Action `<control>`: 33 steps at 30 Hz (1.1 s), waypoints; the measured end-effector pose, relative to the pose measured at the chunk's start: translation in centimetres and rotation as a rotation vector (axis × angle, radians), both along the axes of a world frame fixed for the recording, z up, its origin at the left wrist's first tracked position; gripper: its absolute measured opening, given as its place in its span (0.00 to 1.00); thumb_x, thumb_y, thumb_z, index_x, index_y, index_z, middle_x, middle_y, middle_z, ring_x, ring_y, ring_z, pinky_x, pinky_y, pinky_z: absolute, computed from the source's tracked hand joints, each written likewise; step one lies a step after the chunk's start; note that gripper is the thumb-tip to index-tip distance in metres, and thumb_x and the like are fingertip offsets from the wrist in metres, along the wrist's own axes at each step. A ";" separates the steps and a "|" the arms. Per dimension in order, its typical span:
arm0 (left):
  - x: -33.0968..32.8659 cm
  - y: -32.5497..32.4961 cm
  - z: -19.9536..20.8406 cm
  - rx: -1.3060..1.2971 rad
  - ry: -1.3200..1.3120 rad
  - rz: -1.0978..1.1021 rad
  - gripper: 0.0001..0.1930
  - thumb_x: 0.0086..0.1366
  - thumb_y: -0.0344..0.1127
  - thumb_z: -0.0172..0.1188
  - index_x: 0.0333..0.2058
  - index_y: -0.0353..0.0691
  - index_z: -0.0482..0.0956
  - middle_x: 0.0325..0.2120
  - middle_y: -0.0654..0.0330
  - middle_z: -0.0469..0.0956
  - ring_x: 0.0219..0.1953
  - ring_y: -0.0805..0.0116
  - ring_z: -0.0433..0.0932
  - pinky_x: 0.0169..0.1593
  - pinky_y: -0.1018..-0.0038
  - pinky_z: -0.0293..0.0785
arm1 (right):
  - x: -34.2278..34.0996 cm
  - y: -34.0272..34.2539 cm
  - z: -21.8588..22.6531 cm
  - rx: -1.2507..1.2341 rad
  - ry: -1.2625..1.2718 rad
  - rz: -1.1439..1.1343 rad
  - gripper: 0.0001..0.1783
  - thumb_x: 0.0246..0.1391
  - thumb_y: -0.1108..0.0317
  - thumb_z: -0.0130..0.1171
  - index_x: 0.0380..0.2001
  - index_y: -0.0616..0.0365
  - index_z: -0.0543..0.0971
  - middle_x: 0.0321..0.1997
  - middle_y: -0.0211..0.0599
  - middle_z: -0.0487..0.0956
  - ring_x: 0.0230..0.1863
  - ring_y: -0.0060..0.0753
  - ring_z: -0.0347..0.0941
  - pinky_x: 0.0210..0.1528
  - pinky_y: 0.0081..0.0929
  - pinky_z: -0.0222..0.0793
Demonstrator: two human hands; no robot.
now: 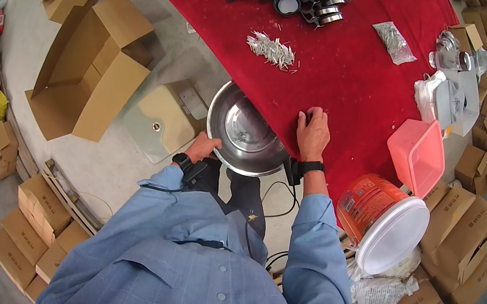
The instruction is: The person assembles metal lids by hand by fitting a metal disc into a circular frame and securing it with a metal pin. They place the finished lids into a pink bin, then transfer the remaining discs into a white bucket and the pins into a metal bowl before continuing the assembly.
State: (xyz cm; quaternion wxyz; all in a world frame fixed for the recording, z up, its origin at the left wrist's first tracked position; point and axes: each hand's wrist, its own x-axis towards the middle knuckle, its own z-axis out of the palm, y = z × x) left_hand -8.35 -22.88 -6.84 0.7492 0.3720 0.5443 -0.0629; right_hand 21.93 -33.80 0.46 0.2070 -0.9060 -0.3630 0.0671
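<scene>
L hand [200,147] clamped on steel bowl [241,119] rim; bowl sits just R of those fingers, part hidden below red cloth [349,79] edge. R hand [313,138] on cloth, fingers curled by small dark item [308,117], can't tell if gripped. Pin pile [271,51] beyond R fingertips. Imo: keep bowl lvl, rim tight under edge.
</scene>
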 end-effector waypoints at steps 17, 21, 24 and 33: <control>-4.8 2.4 -1.5 -0.097 0.000 0.052 0.26 0.54 0.26 0.59 0.55 0.32 0.74 0.40 0.51 0.81 0.37 0.56 0.86 0.35 0.60 0.87 | -1.2 5.5 0.7 0.244 0.223 0.069 0.09 0.60 0.73 0.57 0.42 0.63 0.79 0.40 0.54 0.79 0.42 0.58 0.77 0.47 0.47 0.73; -5.9 4.6 -0.8 -0.069 0.009 0.110 0.27 0.54 0.25 0.58 0.56 0.33 0.73 0.41 0.52 0.81 0.37 0.57 0.85 0.37 0.59 0.87 | 3.6 8.6 0.0 0.225 0.054 0.059 0.11 0.61 0.73 0.58 0.46 0.61 0.81 0.43 0.49 0.77 0.47 0.52 0.74 0.51 0.44 0.71; -6.0 6.6 -0.7 -0.017 0.001 0.174 0.25 0.55 0.25 0.57 0.54 0.33 0.74 0.41 0.53 0.81 0.39 0.58 0.84 0.38 0.59 0.87 | 4.7 11.2 0.3 0.106 -0.069 0.019 0.11 0.61 0.71 0.60 0.46 0.59 0.82 0.42 0.46 0.76 0.46 0.50 0.73 0.50 0.44 0.71; -1.5 10.4 1.4 0.039 -0.063 0.241 0.23 0.55 0.27 0.59 0.52 0.29 0.75 0.39 0.52 0.81 0.36 0.58 0.84 0.36 0.61 0.86 | 4.7 13.6 -2.1 0.212 0.091 -0.073 0.10 0.55 0.75 0.64 0.40 0.61 0.77 0.36 0.44 0.78 0.40 0.48 0.75 0.44 0.45 0.71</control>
